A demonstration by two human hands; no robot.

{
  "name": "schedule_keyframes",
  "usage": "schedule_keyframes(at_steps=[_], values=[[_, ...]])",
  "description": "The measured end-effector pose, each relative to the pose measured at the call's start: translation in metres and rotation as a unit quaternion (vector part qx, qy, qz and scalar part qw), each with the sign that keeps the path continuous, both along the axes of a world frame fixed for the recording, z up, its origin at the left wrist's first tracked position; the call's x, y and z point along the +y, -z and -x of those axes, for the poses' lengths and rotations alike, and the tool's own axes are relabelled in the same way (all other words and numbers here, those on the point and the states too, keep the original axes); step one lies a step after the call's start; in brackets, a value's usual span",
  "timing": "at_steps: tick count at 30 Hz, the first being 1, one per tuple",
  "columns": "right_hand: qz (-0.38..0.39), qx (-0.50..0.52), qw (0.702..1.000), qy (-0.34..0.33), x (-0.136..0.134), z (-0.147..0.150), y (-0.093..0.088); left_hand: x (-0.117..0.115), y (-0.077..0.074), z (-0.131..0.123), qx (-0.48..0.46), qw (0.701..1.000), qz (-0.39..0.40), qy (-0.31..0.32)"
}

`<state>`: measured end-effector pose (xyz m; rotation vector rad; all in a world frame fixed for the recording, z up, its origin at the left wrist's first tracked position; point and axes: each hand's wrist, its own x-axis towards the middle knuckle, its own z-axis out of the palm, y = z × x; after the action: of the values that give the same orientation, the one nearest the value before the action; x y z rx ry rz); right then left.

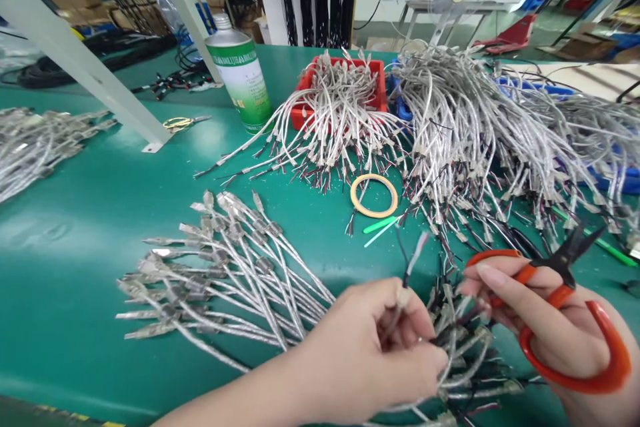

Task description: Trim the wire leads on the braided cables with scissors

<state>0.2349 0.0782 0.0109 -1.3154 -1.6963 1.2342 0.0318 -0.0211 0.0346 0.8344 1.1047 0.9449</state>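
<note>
Cable (413,259) in left hand (380,347), scissors (567,259) in right hand (545,327); red bin (381,83) w/ cables (340,103).

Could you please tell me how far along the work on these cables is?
Seemingly done: the fanned cables laid on the mat. In hand: the left hand pinches one cable, its wire ends up, while the right hand holds orange scissors. Left: the large heaps spilling from the red bin and blue bin.

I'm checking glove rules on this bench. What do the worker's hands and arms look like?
The left hand and right hand are bare: no gloves, no rings showing. The left forearm is uncovered, with no sleeve, watch or band in view. The right hand's nails look slightly long and unpainted.
</note>
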Motion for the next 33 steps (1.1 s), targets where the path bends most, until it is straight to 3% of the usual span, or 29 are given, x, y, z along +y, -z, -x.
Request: schedule_keyframes(at_steps=[7,11,17,21,24,33], values=[[0.117,0.078,0.981,-0.133,-0.038,0.023,-0.002,0.001,0.005,-0.006,-0.141,0.985,0.021,-0.100],[0.180,0.089,0.959,-0.200,-0.046,0.025,0.000,0.001,0.006,-0.010,-0.204,0.970,0.004,-0.130],[0.188,0.095,0.968,-0.134,-0.049,0.027,0.006,-0.001,0.010,-0.010,-0.078,0.981,-0.036,-0.175],[0.200,0.196,0.953,-0.118,-0.059,0.028,0.018,0.001,0.009,-0.010,-0.195,0.969,0.019,-0.147],[0.202,0.209,0.949,-0.124,-0.062,0.028,0.021,0.004,0.007,-0.010,-0.267,0.953,0.046,-0.132],[0.217,0.196,0.952,-0.090,-0.062,0.030,0.013,0.004,0.008,-0.004,-0.188,0.969,0.041,-0.153]])
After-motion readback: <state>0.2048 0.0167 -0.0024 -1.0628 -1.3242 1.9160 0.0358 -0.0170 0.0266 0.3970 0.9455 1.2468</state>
